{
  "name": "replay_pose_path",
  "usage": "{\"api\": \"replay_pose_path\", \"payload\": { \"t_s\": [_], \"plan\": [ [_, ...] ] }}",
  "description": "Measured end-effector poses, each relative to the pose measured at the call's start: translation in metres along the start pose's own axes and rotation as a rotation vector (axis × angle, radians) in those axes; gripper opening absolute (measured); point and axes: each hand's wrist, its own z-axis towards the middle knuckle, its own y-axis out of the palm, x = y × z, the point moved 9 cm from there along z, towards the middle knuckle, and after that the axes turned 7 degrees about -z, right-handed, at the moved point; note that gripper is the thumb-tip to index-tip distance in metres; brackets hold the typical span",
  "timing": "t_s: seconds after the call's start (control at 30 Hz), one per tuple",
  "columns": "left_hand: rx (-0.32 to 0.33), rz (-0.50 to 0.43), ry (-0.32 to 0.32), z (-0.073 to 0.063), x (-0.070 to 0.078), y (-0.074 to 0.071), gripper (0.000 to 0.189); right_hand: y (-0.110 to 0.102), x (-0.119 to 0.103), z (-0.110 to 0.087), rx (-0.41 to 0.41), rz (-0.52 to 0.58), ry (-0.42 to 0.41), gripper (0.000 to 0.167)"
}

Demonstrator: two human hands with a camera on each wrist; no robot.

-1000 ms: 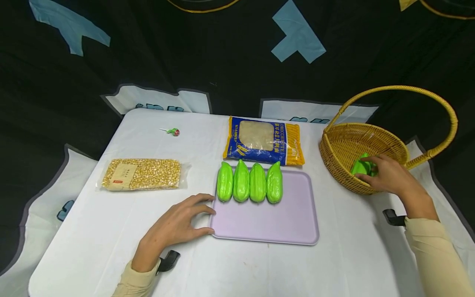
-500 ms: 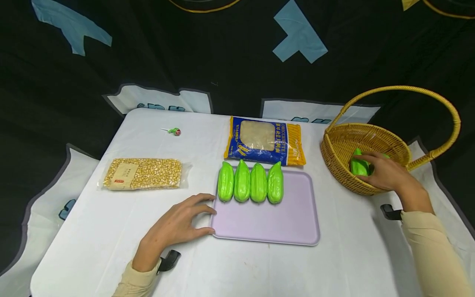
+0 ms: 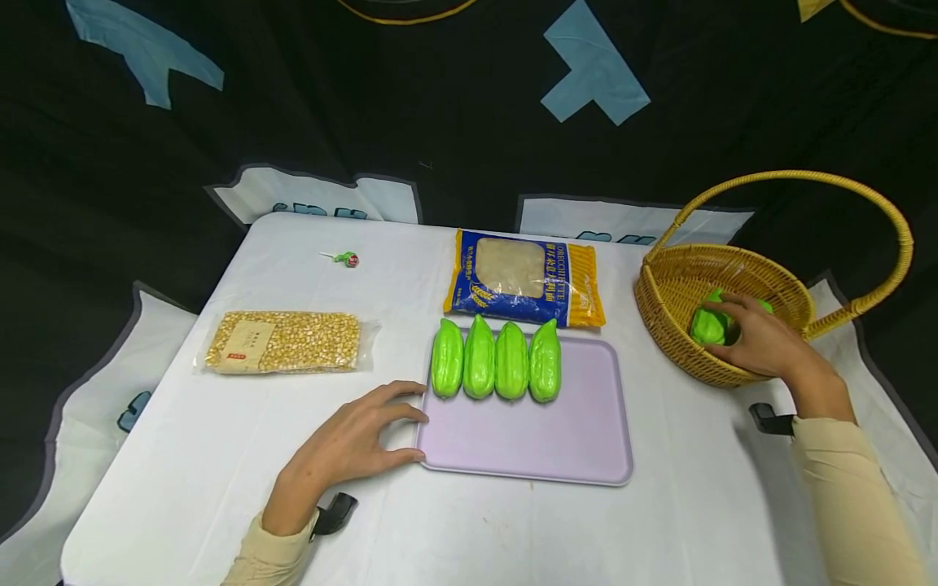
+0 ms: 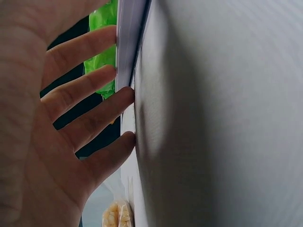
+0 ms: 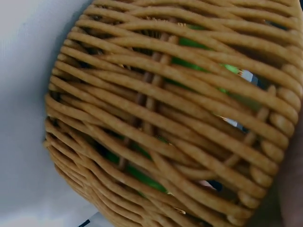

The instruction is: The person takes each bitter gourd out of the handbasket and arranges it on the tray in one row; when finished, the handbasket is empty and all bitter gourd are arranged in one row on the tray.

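Note:
In the head view, my right hand (image 3: 769, 338) is inside the wicker basket (image 3: 677, 358). Its thumb and fingers grip a bright green, ridged star fruit (image 3: 707, 325). A bit more green shows beyond the knuckles. Several like green star fruit (image 3: 479, 358) lie side by side along the far left part of a lilac tray (image 3: 528, 439). My left hand (image 3: 348, 443) has its fingers spread, and the fingertips touch the tray's left edge. The left wrist view shows those fingers (image 4: 90, 90) against the tray's side. Basket weave (image 5: 165, 104) hides most of the right hand in its wrist view.
Behind the tray lies a blue and yellow pasta bag (image 3: 523, 279). A clear pack of corn kernels (image 3: 286, 342) is at the left, with a small lollipop (image 3: 346, 259) farther back. The basket's tall handle (image 3: 828, 177) arches over its opening. A white cloth covers the table (image 3: 469, 537).
Inside the basket, my right hand has shifted slightly, and the green star fruit at its fingers has turned. The left hand stays at the tray's edge.

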Motion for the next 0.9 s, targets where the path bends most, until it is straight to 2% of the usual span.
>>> {"api": "replay_pose_path", "payload": {
  "t_s": [0.23,0.9],
  "plan": [
    [0.004,-0.002,-0.002,-0.001,0.001,0.000,0.047,-0.007,-0.004,-0.004,0.135,0.041,-0.016,0.084],
    [-0.002,-0.001,-0.002,0.001,-0.001,0.000,0.048,-0.032,-0.020,-0.027,0.293,0.119,-0.005,0.088]
  ]
}}
